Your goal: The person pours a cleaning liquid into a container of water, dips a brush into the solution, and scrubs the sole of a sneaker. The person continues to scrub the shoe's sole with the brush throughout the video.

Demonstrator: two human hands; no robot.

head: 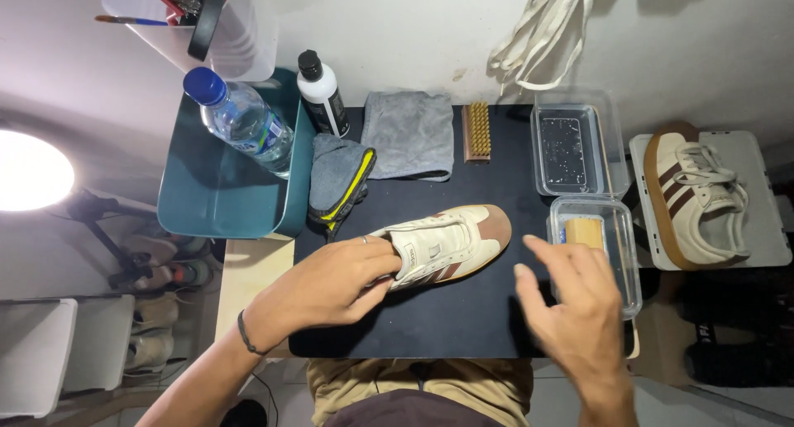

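The left hand [331,285], a dark cord at its wrist and a ring on one finger, reaches in from 7 o'clock and curls its fingers into the heel opening of the cream leather sneaker with brown stripes and a brown suede toe [447,243], gripping it. The sneaker lies on its side at the middle of the black mat [463,319], toe toward 2 o'clock. The right hand [571,299] hovers at 4 o'clock, palm down, fingers spread loosely and holding nothing, just beside the clear plastic tub [626,257] with a pale wooden block inside. Bare mat lies between the hands and along the near edge.

Farther off, at 1 o'clock, a second clear tray [576,150] holds water; a wooden brush with tan bristles [476,132] and a folded grey cloth [409,133] lie at 12 o'clock. A grey glove with yellow trim [337,179] sits at 11 o'clock beside a black-and-white bottle [321,94] and a teal bin [211,195] with a clear water bottle [241,117]. The matching sneaker [693,197] rests on a grey lid at 3 o'clock.
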